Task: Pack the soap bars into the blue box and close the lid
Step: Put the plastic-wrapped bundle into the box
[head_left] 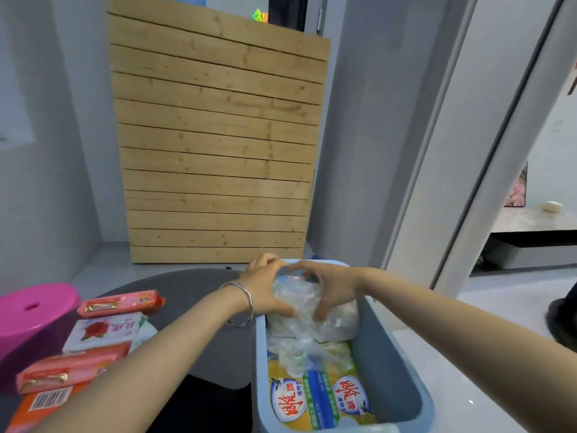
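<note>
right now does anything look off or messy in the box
Yes. The plastic-wrapped bundle held by both hands (left hand, right hand) stands above the blue box rim, its loose wrap crumpled over the yellow soap pack.

Wrapped soap bars lie left of box.

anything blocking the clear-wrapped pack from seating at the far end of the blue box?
Nothing visible. Both hands, left and right, hold the wrapped pack over the far end of the blue box. The yellow pack lies at the near end. The floor under the wrapped pack is hidden.
</note>
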`<state>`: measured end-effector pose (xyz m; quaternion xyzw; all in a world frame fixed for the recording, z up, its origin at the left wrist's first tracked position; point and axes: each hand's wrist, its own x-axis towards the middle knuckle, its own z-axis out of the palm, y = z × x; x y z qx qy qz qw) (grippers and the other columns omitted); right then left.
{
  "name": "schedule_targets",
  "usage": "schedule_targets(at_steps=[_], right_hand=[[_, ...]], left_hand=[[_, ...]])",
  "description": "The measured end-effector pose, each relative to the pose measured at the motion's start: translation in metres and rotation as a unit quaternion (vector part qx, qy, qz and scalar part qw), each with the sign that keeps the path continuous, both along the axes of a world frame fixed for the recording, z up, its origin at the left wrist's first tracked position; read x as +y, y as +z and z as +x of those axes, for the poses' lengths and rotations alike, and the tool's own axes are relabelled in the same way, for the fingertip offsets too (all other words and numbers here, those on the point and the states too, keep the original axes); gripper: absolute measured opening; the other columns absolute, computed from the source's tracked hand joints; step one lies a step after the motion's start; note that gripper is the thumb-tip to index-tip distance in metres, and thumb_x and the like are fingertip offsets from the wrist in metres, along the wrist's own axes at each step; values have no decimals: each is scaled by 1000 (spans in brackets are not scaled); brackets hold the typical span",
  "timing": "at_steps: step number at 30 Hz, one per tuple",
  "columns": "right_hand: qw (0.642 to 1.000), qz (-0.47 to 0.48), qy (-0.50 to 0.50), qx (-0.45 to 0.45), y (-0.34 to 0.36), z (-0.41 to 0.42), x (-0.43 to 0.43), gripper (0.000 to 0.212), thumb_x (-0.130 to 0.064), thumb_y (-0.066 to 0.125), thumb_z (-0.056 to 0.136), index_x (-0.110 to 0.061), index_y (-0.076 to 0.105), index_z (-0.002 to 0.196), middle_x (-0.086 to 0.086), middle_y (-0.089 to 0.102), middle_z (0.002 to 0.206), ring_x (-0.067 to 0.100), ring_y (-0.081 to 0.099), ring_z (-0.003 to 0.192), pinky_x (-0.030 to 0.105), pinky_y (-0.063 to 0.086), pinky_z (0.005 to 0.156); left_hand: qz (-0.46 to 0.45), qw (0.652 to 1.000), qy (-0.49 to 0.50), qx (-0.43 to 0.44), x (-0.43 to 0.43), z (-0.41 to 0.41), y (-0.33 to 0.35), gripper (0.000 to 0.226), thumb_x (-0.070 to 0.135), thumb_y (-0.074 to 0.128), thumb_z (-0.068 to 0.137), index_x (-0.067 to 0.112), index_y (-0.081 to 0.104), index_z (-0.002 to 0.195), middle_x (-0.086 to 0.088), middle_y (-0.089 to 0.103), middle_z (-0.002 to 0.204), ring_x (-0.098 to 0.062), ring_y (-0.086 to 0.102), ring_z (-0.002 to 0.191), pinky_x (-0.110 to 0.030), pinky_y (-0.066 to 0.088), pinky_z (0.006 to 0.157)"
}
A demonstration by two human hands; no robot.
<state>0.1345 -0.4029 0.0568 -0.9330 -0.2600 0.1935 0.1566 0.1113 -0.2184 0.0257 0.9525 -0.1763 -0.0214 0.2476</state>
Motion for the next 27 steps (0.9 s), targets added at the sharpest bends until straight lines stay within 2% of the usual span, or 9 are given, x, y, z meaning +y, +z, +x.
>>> schedule_targets(at_steps=[3, 6, 8, 11, 13, 16, 21, 24, 27], right_hand=[[999, 42, -5, -35, -7, -4, -7, 102, -8, 83, 65, -18, 25, 148, 1, 43, 144, 14, 42, 132, 23, 37, 106], [998, 61, -21, -19, 12, -15, -21, 96, -18, 82, 70, -24, 27, 148, -13, 35, 141, 5, 34, 129, 25, 32, 110], [993, 100, -39, -43, 24, -22, -27, 66, -26, 78, 75, -26, 48, 134, -14, 46, 128, 5, 43, 117, 25, 39, 102], [980, 193, -53, -11, 24, -34, -26, 14, -23, 67, 87, -14, 68, 97, -3, 63, 85, 10, 59, 77, 21, 49, 71], [990, 119, -51, 56, 13, -39, -22, 20, -24, 56, 94, -9, 69, 94, -1, 64, 78, 8, 60, 67, 17, 50, 64], [988, 75, -74, 114, -1, -40, -16, 31, -22, 42, 100, -5, 69, 101, 5, 67, 87, 11, 62, 74, 13, 52, 69], [989, 84, -97, 73, -13, -47, -13, 40, -28, 40, 101, -3, 70, 109, 9, 72, 108, 16, 67, 93, 20, 49, 90], [977, 174, -114, 48, -18, -56, -12, 45, -31, 40, 100, -1, 73, 99, 7, 73, 87, 15, 67, 78, 19, 52, 78], [966, 214, -84, 123, -20, -66, -8, 53, -33, 34, 102, 3, 73, 96, 0, 71, 76, 8, 63, 69, 18, 53, 74]], left_hand=[[40, 999, -9, -23, -1, -2, 1, 99, 48, 76, 65, 24, 22, 144, 1, 24, 147, -19, 19, 139, -31, 21, 114], [66, 996, -43, -44, 0, -12, 8, 93, 56, 70, 63, 28, 31, 142, 4, 32, 147, -17, 22, 139, -31, 18, 113], [39, 996, -59, -48, -1, -19, 12, 74, 54, 70, 66, 30, 47, 132, 8, 48, 135, -13, 38, 130, -28, 29, 108], [21, 996, -63, -60, -4, -24, 16, 31, 41, 70, 76, 30, 66, 104, 13, 58, 96, -11, 57, 97, -27, 46, 86], [52, 995, -58, -66, -5, -24, 16, 17, 35, 70, 76, 29, 70, 93, 14, 60, 85, -11, 59, 85, -27, 48, 77], [73, 994, -47, -66, -10, -21, 17, 11, 26, 72, 74, 28, 70, 86, 16, 56, 71, -8, 55, 73, -23, 46, 69], [64, 996, -40, -49, -16, -16, 14, 19, 15, 71, 70, 28, 59, 77, 14, 50, 67, -11, 52, 72, -25, 46, 70], [53, 997, -32, -50, -15, -18, 10, 18, 17, 70, 70, 27, 59, 80, 13, 52, 74, -11, 52, 76, -25, 46, 73], [55, 997, -33, -49, -14, -20, 9, 19, 18, 70, 70, 27, 57, 81, 11, 56, 83, -12, 55, 81, -26, 46, 76]])
